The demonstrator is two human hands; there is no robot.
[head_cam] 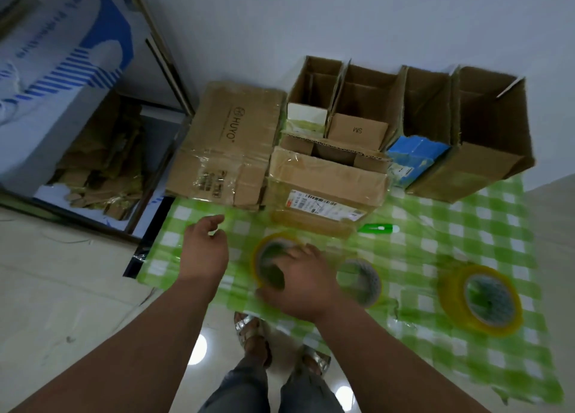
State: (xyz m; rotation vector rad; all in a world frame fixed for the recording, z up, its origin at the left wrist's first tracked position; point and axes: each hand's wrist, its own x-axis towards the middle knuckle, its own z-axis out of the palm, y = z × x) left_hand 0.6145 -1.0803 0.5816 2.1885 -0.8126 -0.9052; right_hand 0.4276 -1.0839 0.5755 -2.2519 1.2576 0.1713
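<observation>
While the right hand (298,285) grips the tape roll (269,265), the left hand (205,248) hovers beside it, fingers loose and empty.
The roll is low over the green checked cloth (435,235), in front of the taped box (326,176). To lift it well, I think thumb and fingers should squeeze both sides of the ring so it cannot slip. The hand covers part of the roll, and blur hides the tape's loose end and whether the roll touches the cloth.
</observation>
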